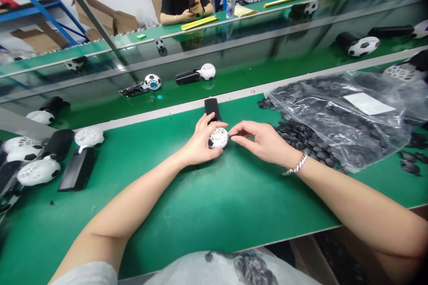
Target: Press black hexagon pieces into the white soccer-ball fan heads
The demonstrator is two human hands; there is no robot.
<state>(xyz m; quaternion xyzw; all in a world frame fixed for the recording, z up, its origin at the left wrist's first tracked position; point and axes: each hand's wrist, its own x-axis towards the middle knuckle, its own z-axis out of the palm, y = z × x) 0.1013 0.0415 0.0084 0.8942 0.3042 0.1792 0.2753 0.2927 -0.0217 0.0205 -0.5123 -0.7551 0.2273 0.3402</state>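
Note:
On the green tabletop [187, 196], my left hand [202, 142] is wrapped around a white football-patterned ball head [219, 137]. Its black rectangular handle [211, 107] points away from me. My right hand [259, 139] pinches a small black piece [230, 136] against the right side of the ball; the fingertips hide most of it. To the right of that hand lies a pile of loose black pieces [301, 140], looking like small flat patches. A clear plastic bag [337, 116] full of similar black pieces lies behind and beside the pile.
Several football-headed units with black handles, such as this one [77, 169], lie at the left. More, including one [192, 76], sit on the green belt [240, 71] beyond the table's pale edge rail. Across it, a person [183, 2] holds a phone; another person's arm shows at top right.

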